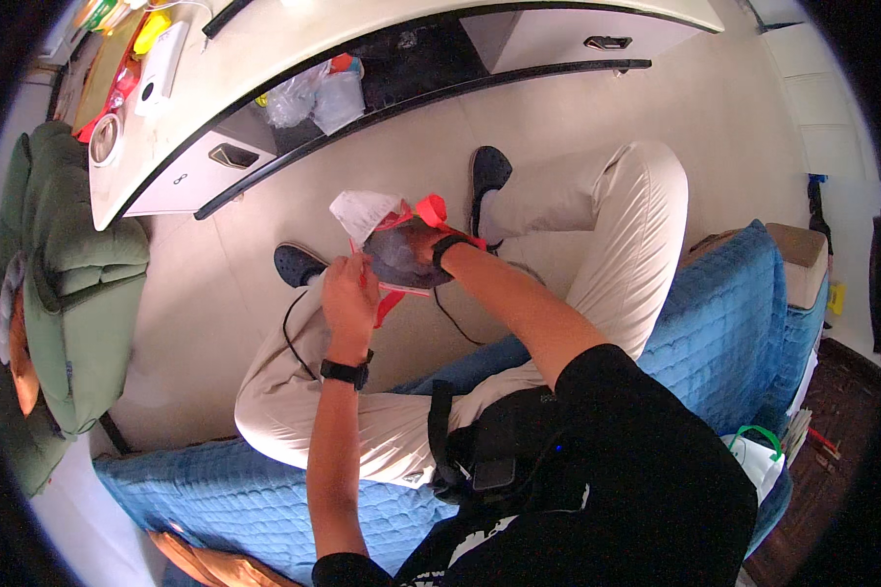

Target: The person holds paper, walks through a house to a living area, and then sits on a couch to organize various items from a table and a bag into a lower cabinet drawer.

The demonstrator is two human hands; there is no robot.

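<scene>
Between my knees hangs a bag point(393, 275) with a dark inside, a thin red rim and red straps. My left hand point(350, 293) grips its near left rim, fingers closed around the edge. At the far side, a crumpled white piece point(367, 211) sticks up; whether it is cloth or paper I cannot tell. My right hand point(417, 243) reaches over the bag's mouth from the right. Its fingers are in shadow inside the opening, so what they hold is hidden. A red ribbon or strap point(432, 210) loops up just beyond that hand.
Ahead stands a low white cabinet point(183, 170) with plastic bags point(316, 95) on its open shelf. A tape roll point(106, 139) and a white box point(163, 70) lie on top. Green cushions point(92, 293) are at left. I sit on a blue quilted sofa cover point(712, 330). A black cable point(451, 319) hangs below the bag.
</scene>
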